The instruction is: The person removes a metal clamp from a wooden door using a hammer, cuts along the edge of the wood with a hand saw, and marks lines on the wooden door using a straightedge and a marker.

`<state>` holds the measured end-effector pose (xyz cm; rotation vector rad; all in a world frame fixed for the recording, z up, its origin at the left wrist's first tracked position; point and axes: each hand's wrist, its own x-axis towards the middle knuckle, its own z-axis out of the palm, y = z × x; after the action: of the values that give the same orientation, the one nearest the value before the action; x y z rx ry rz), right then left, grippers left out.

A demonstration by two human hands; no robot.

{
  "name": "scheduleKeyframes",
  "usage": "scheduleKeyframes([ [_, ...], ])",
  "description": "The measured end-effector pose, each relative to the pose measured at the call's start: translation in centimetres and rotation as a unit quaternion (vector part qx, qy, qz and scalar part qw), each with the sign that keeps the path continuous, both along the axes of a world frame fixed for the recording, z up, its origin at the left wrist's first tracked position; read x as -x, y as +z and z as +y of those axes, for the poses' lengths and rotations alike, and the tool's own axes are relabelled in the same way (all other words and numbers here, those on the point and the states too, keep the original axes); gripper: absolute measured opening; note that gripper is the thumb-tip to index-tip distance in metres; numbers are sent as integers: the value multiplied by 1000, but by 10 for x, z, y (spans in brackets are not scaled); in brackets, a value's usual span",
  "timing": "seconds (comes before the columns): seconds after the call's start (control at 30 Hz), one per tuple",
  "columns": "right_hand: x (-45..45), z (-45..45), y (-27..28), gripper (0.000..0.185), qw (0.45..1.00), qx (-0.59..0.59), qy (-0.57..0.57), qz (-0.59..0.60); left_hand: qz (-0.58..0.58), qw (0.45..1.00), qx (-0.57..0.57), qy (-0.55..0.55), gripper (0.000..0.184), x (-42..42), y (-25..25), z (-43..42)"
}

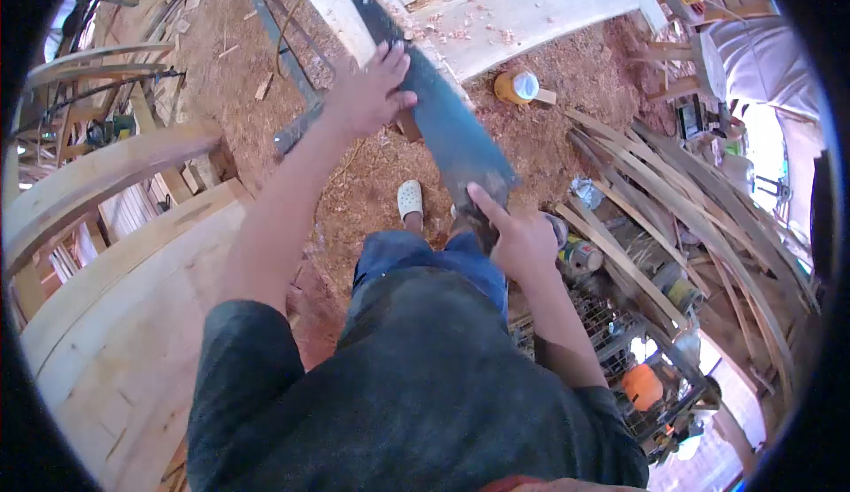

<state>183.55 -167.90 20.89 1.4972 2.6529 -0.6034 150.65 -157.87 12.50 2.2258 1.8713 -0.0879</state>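
Note:
A long saw (456, 124) with a blue-grey blade slants from the top centre down towards my body. My right hand (524, 240) is wrapped round its dark handle end, with the index finger pointing along it. My left hand (372, 92) lies at the left edge of the blade, fingers spread and thumb apart; what is under its palm is mostly hidden. Beyond the blade is a pale wooden panel (531, 14) with shavings on it.
A yellow container (515, 87) stands on the shaving-covered floor. Long wooden strips (691, 200) are piled at the right. A large curved timber piece (115, 169) and a pale board (142, 297) are at the left. A metal frame (282, 40) stands at upper left.

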Motion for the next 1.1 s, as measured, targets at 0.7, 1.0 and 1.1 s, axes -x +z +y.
scheduleKeyframes([
  [0.7,11,12,4,86,997,71,22,-23,44,999,21,-22,81,16,3,17],
  [1.0,-113,-88,43,77,999,23,-24,-10,-369,917,-8,150,37,0,46,-27],
  [1.1,-147,-115,58,76,989,-74,-91,85,-319,896,-141,274,34,25,16,34],
])
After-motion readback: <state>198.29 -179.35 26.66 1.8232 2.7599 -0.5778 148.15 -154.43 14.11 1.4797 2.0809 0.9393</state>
